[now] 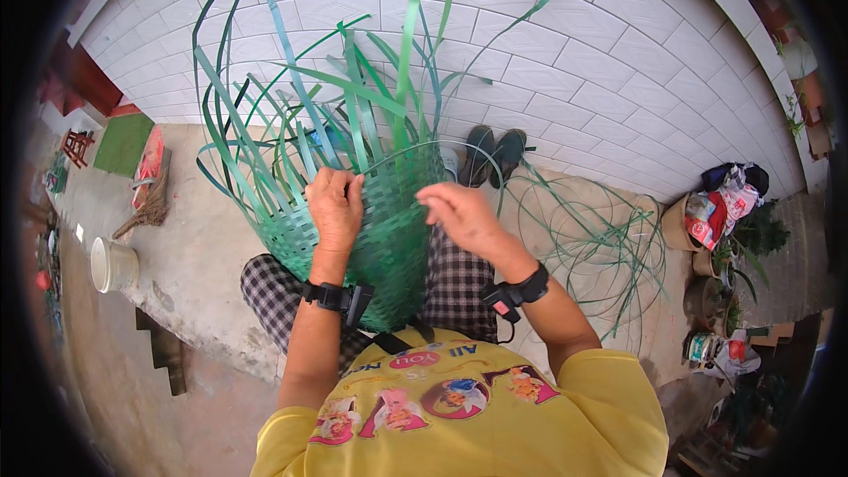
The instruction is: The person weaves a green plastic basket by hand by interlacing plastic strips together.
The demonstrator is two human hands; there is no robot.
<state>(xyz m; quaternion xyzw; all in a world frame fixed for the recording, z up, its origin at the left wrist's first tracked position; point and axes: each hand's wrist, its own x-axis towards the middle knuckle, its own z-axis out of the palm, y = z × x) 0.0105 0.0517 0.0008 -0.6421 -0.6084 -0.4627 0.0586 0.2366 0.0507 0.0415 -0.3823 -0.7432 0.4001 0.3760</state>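
Observation:
A partly woven basket of green plastic strapping [391, 245] rests between my knees, its loose strap ends standing up towards the tiled wall. My left hand [336, 202] is at the upper edge of the weave, thumb and fingers pinched on a green strap. My right hand [457, 212] is raised just right of the rim, fingers bent and partly apart; I see nothing held in it. A thin pale green strap [464, 146] arches from near my left hand over the rim and down to the right. Inside the basket, the bottom is hidden.
A tangle of green straps [596, 245] lies on the concrete floor at right. A pair of dark shoes [493, 149] stands by the white tiled wall [530, 33]. At left are a white bucket [114, 265] and a straw broom [149, 209]. Potted plants and a filled bin [677, 222] stand far right.

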